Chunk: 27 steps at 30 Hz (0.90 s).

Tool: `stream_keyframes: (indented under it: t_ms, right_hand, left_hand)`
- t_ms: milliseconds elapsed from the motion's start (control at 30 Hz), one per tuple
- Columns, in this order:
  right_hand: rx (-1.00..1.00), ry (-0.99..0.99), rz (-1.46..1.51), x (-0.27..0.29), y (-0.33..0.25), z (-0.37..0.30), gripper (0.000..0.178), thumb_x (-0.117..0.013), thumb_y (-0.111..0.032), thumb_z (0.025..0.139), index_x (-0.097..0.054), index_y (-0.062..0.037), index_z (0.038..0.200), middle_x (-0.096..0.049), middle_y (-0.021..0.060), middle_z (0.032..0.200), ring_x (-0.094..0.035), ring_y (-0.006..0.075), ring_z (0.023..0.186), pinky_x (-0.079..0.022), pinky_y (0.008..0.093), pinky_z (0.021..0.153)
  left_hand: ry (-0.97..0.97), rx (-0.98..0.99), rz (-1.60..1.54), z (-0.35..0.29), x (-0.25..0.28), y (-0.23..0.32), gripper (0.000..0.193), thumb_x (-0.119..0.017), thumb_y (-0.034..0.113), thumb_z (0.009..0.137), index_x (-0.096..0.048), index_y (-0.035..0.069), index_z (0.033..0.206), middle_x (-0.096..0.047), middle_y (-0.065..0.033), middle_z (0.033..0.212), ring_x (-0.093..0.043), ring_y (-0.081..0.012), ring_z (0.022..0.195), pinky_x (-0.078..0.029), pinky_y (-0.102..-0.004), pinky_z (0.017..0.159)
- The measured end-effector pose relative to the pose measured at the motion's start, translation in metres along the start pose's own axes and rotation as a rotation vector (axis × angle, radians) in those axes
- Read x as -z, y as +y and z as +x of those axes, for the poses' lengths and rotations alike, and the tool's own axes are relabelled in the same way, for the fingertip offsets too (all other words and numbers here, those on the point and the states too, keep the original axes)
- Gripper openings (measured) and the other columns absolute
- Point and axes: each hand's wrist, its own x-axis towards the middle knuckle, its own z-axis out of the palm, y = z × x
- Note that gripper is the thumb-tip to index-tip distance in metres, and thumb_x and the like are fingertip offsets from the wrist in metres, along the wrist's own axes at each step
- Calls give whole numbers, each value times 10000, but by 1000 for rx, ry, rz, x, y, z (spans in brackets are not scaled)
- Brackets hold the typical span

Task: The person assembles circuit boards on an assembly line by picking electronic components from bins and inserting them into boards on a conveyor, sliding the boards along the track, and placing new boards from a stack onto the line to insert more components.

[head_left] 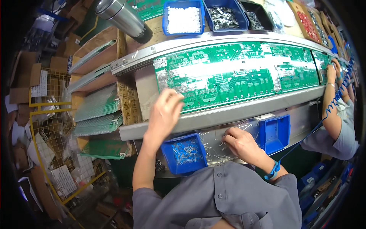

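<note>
A long green circuit board (228, 89) lies in a metal rail track (213, 115) in front of me. My left hand (166, 110) is over the board's near left corner, fingertips pinched together; whatever they hold is too small to tell. Lower and to the right, my right hand (239, 143) is closed at the steel ledge, next to loose thin-legged components (219, 148). Its fingertips hide what they may grip. Between my arms sits a blue bin (186, 154) of small blue leaded parts. Another blue bin (275, 133) stands to the right of my right hand.
Beyond the rail are bins of white parts (183, 20) and metal parts (225, 18), plus a steel tumbler (124, 19). Stacked boards (97, 108) fill a cardboard rack at left. A blue coiled cord (335, 99) leads to my wrist strap (273, 171). A co-worker's arm (331, 107) reaches in at right.
</note>
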Motion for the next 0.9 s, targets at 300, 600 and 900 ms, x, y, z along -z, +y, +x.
stream_keyframes:
  t_ms: [300, 600, 900]
  right_hand:
    - [-64, 214, 140, 12, -21, 12, 204, -647, 4, 712, -631, -5, 915, -575, 119, 829, -580, 303, 765, -481, 381, 670]
    - [-103, 399, 175, 25, -31, 16, 136, -711, -91, 748, -620, -14, 814, -586, 90, 747, -575, 269, 673, -469, 385, 757]
    - [1113, 259, 1725, 72, -94, 36, 637, -354, -546, 966, -403, -109, 504, -346, 21, 463, -357, 172, 389, -455, 407, 628]
  left_hand:
    - [-378, -272, -50, -35, -20, 68, 191, -686, 84, 714, -627, 28, 887, -554, -74, 831, -572, -239, 768, -478, -348, 668]
    - [-238, -179, -80, -24, -1, 54, 142, -680, 1, 706, -644, 11, 843, -592, -116, 868, -600, -291, 815, -495, -363, 706]
    - [68, 176, -87, -14, 24, -14, 104, -616, -53, 822, -669, -32, 909, -605, -79, 871, -603, -145, 740, -482, -254, 617]
